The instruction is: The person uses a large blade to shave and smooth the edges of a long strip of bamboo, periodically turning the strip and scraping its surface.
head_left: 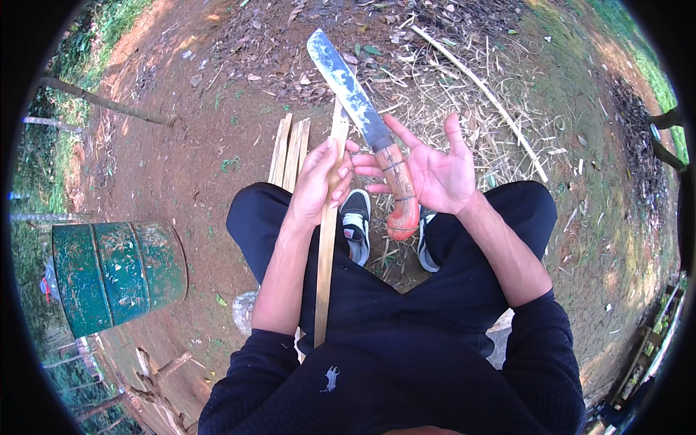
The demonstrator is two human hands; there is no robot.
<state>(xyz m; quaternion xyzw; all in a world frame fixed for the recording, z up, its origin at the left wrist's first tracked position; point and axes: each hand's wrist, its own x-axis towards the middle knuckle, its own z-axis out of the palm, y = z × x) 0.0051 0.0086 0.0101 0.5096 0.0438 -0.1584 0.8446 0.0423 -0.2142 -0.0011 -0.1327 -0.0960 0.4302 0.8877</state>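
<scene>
My left hand (315, 181) is closed around a long, flat wooden strip (326, 272), which runs from near my lap up past my fingers. A machete (394, 170) with a worn, whitish-marked blade and a reddish hooked wooden handle is tilted between my hands, its tip pointing away to the upper left. The blade crosses over the strip's far end. My right hand (444, 172) is open, palm up, thumb and fingers spread. The machete's handle overlaps its fingers without being gripped; whether it rests on them or hangs loose I cannot tell.
Several cut wooden strips (290, 154) lie beyond my left knee. Shavings (464, 123) and a long thin stick (482, 87) cover the ground ahead. A green metal drum (119, 272) stands at left, near a thin post (109, 101). My shoes (355, 225) are between my knees.
</scene>
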